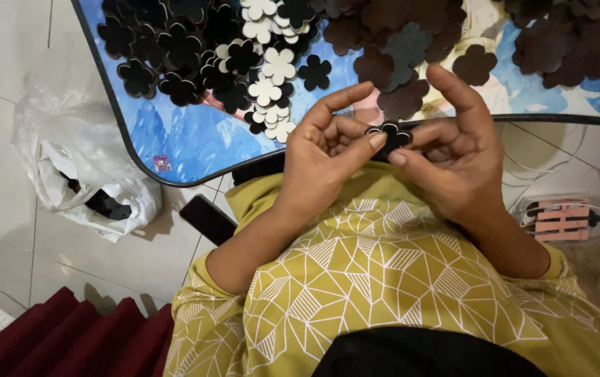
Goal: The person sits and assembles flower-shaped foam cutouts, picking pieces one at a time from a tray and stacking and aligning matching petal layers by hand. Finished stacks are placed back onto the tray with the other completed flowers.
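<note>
Low table (195, 150), blue picture top, dark rim: carries heaps of flat flower-shaped cut-outs, black and white (244, 63) at left, brown (404, 56) at right. White plastic bag (83, 167): floor, left of table. Left hand (324, 157), right hand (453, 150): meeting over the lap, just below the table edge. Small black flower-shaped piece (390, 134): pinched between both hands' fingertips, lying flat, equally near each; right forefinger raised.

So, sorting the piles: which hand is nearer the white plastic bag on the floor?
Left hand; the white plastic bag lies beyond it, with the right hand farther away.
</note>
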### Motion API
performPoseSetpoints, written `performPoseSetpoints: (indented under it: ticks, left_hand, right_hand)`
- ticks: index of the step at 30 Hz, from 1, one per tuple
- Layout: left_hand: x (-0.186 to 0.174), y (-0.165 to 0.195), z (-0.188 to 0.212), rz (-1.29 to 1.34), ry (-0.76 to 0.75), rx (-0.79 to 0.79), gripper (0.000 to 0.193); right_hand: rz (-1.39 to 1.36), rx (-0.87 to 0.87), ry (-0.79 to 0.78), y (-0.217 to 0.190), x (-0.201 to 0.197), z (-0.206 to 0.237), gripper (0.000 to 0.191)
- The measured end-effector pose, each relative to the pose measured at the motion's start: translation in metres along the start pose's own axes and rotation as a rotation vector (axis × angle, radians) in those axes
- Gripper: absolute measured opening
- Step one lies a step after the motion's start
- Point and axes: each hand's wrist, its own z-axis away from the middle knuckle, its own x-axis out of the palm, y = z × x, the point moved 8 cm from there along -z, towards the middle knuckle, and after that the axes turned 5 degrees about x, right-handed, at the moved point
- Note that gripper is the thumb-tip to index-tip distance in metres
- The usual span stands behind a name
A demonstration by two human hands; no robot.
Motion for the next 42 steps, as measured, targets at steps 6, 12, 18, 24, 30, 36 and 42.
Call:
performPoseSetpoints:
  ticks: [6,12,18,24,30,36,42]
  left_hand:
    - [0.009,0.003,0.005,-0.061,-0.139,-0.129,0.063]
    - [0.012,0.032,0.006,-0.17,-0.199,-0.095,0.059]
    - [-0.06,0.115,0.009,-0.458,0.126,0.31,0.058]
    - [-0.124,0.161,0.033,-0.691,0.501,0.363,0.058]
    - [-0.078,0.186,0.028,-1.674,0.589,0.688,0.048]
    - [-0.028,0.175,-0.033,-1.636,0.295,0.789,0.029]
    - [0.009,0.163,-0.088,-1.645,0.074,0.771,0.027]
  right_hand:
    - [0.131,-0.044,0.021,-0.01,-0.003,0.008,0.086]
    - [0.148,-0.116,-0.052,-0.015,0.006,0.009,0.088]
    - [0.189,-0.162,0.058,-0.019,-0.009,-0.005,0.083]
    - [0.288,-0.318,0.145,-0.033,-0.051,-0.028,0.064]
    - [0.745,-0.383,0.241,-0.079,-0.081,-0.046,0.042]
    - [1.476,-0.674,0.18,-0.16,-0.052,-0.088,0.052]
    - [1.863,-0.671,0.171,-0.175,-0.046,-0.125,0.064]
